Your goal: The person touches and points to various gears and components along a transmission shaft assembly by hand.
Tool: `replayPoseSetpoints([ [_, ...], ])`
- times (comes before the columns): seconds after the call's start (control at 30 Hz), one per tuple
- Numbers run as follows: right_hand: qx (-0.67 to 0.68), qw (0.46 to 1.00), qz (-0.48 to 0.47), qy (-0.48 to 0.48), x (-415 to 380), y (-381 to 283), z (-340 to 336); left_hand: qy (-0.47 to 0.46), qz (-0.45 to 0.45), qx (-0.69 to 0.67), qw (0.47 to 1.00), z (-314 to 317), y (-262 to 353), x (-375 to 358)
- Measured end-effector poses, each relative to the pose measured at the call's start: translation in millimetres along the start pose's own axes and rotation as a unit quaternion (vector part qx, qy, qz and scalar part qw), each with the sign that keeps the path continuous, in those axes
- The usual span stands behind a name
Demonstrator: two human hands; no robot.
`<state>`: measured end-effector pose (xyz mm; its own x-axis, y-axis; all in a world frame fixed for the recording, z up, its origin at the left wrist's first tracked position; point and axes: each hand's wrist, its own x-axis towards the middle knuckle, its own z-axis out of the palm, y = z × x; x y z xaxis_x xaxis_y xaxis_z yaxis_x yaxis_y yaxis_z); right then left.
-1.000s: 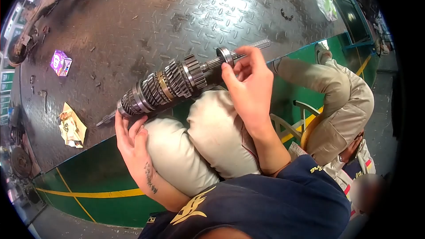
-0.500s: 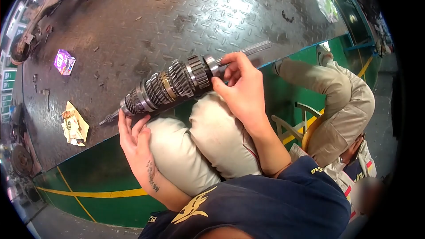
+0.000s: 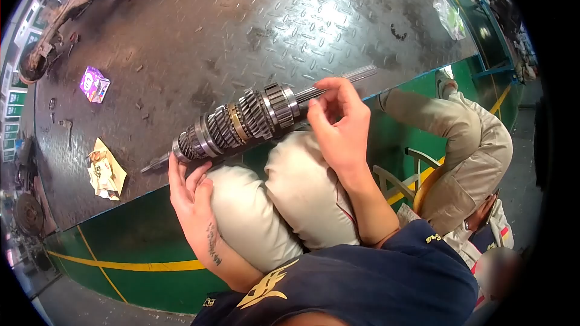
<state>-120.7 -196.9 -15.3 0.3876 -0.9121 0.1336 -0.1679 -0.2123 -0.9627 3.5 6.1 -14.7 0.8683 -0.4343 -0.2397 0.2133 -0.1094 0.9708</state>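
A gear shaft (image 3: 232, 124) lies slantwise along the near edge of the metal-topped table, just above my knees. Several toothed gears, a brass-coloured ring (image 3: 234, 122) and a silver collar (image 3: 292, 101) sit on it. At its left end, the fingers of my left hand (image 3: 192, 188) curl against the last ring, beside the thin tip of the shaft. My right hand (image 3: 341, 119) is closed with thumb and fingers around the splined rod (image 3: 309, 94), right of the collar. Its fingertips are partly hidden.
On the diamond-plate table (image 3: 241, 30) are a purple box (image 3: 95, 84), a yellow paper packet (image 3: 107, 169), a dark snap ring (image 3: 398, 32) and a plastic bag (image 3: 448, 17). A seated person's leg (image 3: 471, 121) and a chair (image 3: 417, 172) are at the right.
My right hand has shifted off the silver collar, outward along the splined rod. The collar now appears closer against the gears. My left hand stays at the left end; the view has shifted slightly.
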Motion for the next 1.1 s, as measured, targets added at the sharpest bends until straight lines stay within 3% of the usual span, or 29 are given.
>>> replayPoseSetpoints([
  [0.17,-0.01,0.995,0.035,-0.09,1,0,0,0.005,0.006,0.007,1.0,2,1,-1],
  [0.43,0.015,0.993,0.012,-0.118,3,1,0,-0.001,-0.016,-0.017,1.0,0,6,-1],
  [0.7,-0.063,0.993,-0.063,-0.082,8,3,-3,0.003,-0.013,-0.025,1.0,-2,2,-1],
  [0.87,-0.105,0.992,-0.055,-0.043,0,-2,0,-0.003,-0.015,-0.026,1.0,-4,3,0],
  [1.1,-0.067,0.993,-0.036,-0.088,-2,0,6,0.011,-0.01,-0.009,1.0,-2,5,-2],
])
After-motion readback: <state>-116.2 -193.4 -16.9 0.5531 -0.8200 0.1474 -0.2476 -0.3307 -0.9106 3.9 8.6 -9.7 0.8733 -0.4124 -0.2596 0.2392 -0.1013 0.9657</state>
